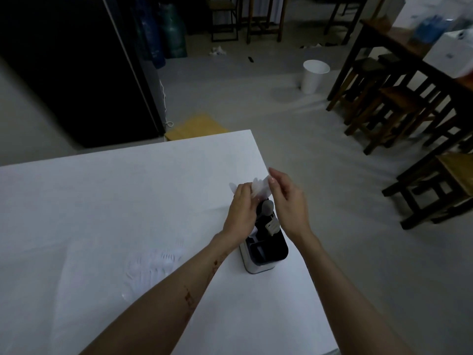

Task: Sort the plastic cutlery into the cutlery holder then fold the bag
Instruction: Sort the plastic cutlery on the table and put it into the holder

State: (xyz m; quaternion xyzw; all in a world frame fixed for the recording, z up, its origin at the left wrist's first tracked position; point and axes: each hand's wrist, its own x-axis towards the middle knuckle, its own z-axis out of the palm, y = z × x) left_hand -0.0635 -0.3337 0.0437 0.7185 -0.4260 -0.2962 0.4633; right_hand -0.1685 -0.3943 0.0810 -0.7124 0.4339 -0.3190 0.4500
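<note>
Dim white table (pixel 102 213): I see both hands, left hand (pixel 240 211) and right hand (pixel 286 201), pinching pale plastic cutlery (pixel 261 187) (shapes indistinct) above the black-and-white cutlery holder (pixel 266 252), partly hidden.

1. a single wide-angle camera is sitting on the person's head, looking forward and down.
2. it is facing across the white table (pixel 107 201) toward the grey floor (pixel 256 103), with wooden stools (pixel 389 103) showing at the right edge.
3. it is sitting close to the work: both forearms are reaching in from the bottom edge and filling the lower middle.
4. no second view is sharing the scene.
</note>
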